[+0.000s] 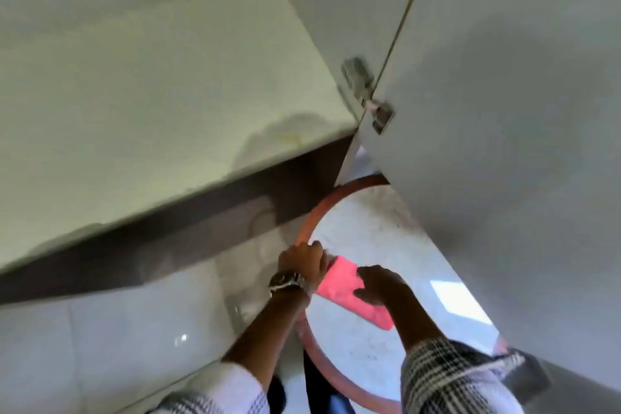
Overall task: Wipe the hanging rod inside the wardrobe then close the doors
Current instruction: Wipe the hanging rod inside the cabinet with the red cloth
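Left hand (302, 262), wearing a metal wristwatch (288, 282), and right hand (379, 286) both rest curled fingers on the folded pink cloth (349, 289) on the round white wood-rimmed table (369, 228). Pinch it firmly. Beyond, the open white wardrobe door (504, 111); hanging rod unseen.

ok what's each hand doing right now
Left hand: closed on one end of the pink folded cloth over the round white table.
Right hand: fingers spread, pressing on the cloth.

Head view, steeply downward, near hands (302, 260).
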### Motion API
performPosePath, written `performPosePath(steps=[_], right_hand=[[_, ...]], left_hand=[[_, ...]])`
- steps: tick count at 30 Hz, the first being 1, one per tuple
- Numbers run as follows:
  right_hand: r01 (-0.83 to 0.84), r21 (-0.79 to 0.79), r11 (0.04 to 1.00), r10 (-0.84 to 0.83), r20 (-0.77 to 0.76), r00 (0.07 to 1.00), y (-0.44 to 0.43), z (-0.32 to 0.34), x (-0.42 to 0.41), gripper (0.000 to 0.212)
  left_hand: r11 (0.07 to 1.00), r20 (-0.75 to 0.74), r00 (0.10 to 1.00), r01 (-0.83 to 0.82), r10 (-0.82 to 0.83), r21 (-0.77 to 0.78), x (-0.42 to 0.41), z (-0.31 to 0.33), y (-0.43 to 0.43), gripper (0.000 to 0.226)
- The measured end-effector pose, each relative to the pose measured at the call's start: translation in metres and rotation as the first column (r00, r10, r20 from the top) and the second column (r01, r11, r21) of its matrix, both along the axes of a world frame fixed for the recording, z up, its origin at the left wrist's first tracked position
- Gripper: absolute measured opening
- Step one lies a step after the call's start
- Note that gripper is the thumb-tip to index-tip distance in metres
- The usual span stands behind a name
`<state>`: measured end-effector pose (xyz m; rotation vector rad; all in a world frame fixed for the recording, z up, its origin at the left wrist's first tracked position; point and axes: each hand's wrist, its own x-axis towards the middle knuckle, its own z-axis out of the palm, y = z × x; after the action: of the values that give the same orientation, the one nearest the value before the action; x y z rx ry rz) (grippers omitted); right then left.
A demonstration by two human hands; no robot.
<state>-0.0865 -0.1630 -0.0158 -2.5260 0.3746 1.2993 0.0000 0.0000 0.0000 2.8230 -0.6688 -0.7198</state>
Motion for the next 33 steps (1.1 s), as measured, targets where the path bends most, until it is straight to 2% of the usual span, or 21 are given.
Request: performPosePath(steps=[2, 3, 4, 6, 7, 9, 11, 13, 15, 17, 18, 19, 21, 23, 26, 28, 31, 33], right_hand=[[0.085, -0.026, 0.996, -0.084, 0.051, 0.995, -0.004, -0.052, -0.005, 0.059], [0.119, -0.048, 0.992, -0.114, 0.092, 0.989, -0.006, -0.076, -0.010, 0.064], [0.136, -0.079, 0.988, -0.123, 0.141, 0.982, -0.008, -0.093, -0.016, 0.069], [0.124, -0.115, 0.986, -0.096, 0.217, 0.971, -0.009, -0.127, -0.023, 0.074], [0.111, -0.114, 0.987, -0.080, 0.249, 0.965, -0.012, -0.141, -0.025, 0.072], [0.075, -0.076, 0.994, -0.052, 0.269, 0.962, -0.018, -0.154, -0.028, 0.068], [0.060, -0.001, 0.998, -0.058, 0.262, 0.963, -0.019, -0.149, -0.034, 0.060], [0.148, 0.095, 0.984, -0.172, 0.337, 0.926, -0.014, -0.121, -0.027, 0.035], [0.230, 0.118, 0.966, -0.258, 0.422, 0.869, -0.006, -0.074, -0.006, 0.019], [0.273, 0.143, 0.951, -0.307, 0.535, 0.787, 0.005, -0.006, 0.020, 0.025], [0.279, 0.136, 0.951, -0.300, 0.636, 0.711, 0.009, 0.029, 0.033, 0.029], [0.237, 0.083, 0.968, -0.219, 0.740, 0.635, 0.012, 0.058, 0.047, 0.032], [0.152, -0.045, 0.987, -0.042, 0.849, 0.526, 0.017, 0.133, 0.080, 0.033], [0.141, -0.072, 0.987, 0.008, 0.912, 0.410, 0.018, 0.211, 0.121, 0.038], [0.076, -0.110, 0.991, 0.095, 0.981, 0.172, 0.017, 0.326, 0.188, 0.053], [-0.015, -0.093, 0.996, 0.093, 0.995, 0.019, 0.027, 0.411, 0.235, 0.052], [-0.135, -0.003, 0.991, -0.025, 0.979, -0.205, 0.059, 0.538, 0.290, 0.040], [-0.179, -0.127, 0.976, 0.045, 0.914, -0.404, 0.095, 0.625, 0.323, 0.046]], left_hand=[[0.990, -0.107, 0.985, -0.138, 0.135, -0.016, -0.022, -0.066, -0.011, 0.030], [0.980, -0.156, 0.968, -0.196, 0.196, 0.015, -0.035, -0.099, -0.014, 0.037], [0.963, -0.260, 0.928, -0.259, 0.268, 0.068, -0.045, -0.119, -0.016, 0.050], [0.951, -0.391, 0.868, -0.296, 0.307, 0.090, -0.057, -0.158, -0.020, 0.076], [0.953, -0.406, 0.864, -0.292, 0.297, 0.077, -0.059, -0.175, -0.023, 0.081], [0.964, -0.394, 0.882, -0.259, 0.260, 0.057, -0.056, -0.189, -0.024, 0.075], [0.972, -0.407, 0.885, -0.229, 0.227, 0.044, -0.054, -0.179, -0.024, 0.069], [0.978, -0.335, 0.922, -0.208, 0.196, 0.000, -0.037, -0.141, -0.026, 0.064], [0.971, -0.215, 0.958, -0.214, 0.189, -0.103, -0.008, -0.089, -0.029, 0.052], [0.956, -0.104, 0.972, -0.228, 0.211, -0.183, 0.023, -0.013, -0.026, 0.038], [0.946, -0.081, 0.972, -0.234, 0.221, -0.223, 0.039, 0.032, -0.023, 0.037], [0.935, -0.060, 0.973, -0.230, 0.222, -0.270, 0.054, 0.070, -0.021, 0.039], [0.920, 0.071, 0.974, -0.178, 0.215, -0.349, 0.081, 0.153, -0.009, 0.036], [0.910, 0.231, 0.947, -0.117, 0.223, -0.397, 0.113, 0.235, 0.003, 0.027], [0.876, 0.456, 0.850, -0.012, 0.263, -0.481, 0.167, 0.355, 0.022, 0.034], [0.836, 0.558, 0.756, 0.028, 0.341, -0.548, 0.203, 0.443, 0.039, 0.036], [0.726, 0.641, 0.588, 0.128, 0.493, -0.675, 0.243, 0.575, 0.075, 0.030], [0.654, 0.668, 0.452, 0.216, 0.592, -0.725, 0.260, 0.668, 0.109, 0.032]])
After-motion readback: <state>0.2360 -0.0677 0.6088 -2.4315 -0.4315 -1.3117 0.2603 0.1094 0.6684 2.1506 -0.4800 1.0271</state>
